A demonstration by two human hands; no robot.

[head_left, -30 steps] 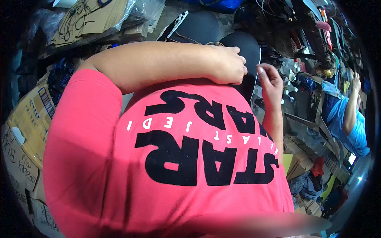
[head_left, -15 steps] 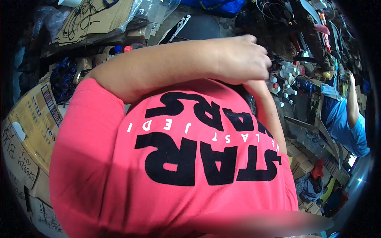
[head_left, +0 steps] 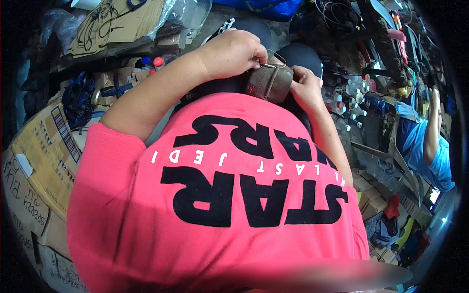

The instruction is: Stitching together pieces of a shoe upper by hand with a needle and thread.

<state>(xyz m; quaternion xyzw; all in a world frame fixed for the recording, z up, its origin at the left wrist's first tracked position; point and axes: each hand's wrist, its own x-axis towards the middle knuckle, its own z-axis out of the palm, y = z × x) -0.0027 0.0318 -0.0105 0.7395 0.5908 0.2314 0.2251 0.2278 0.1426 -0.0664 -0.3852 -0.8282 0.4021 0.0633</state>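
In front of my pink shirt, above my dark-clad knees, is a brown leather-like piece [head_left: 276, 87] with a stitched seam; its exact kind does not show. My right hand [head_left: 307, 89] grips its right side, thumb on the near face. At its upper left, my left hand [head_left: 233, 52] is closed, fingertips pinching a thin metal needle-like tool [head_left: 266, 65] that points over the piece. A thin thread [head_left: 279, 56] loops up above it. Part of the piece is hidden behind my right fingers.
Cardboard sheets [head_left: 132, 24] and clear plastic lie at the far left, with a printed carton [head_left: 46, 151] nearer. Several capped plastic bottles [head_left: 349, 100] stand to the right. Beyond them is another person in a blue top [head_left: 425, 151], one arm raised.
My left hand has drawn back leftward from across my right forearm. The brown piece and my right hand, hidden before, now show. The thin tool in my left fingers has come into view.
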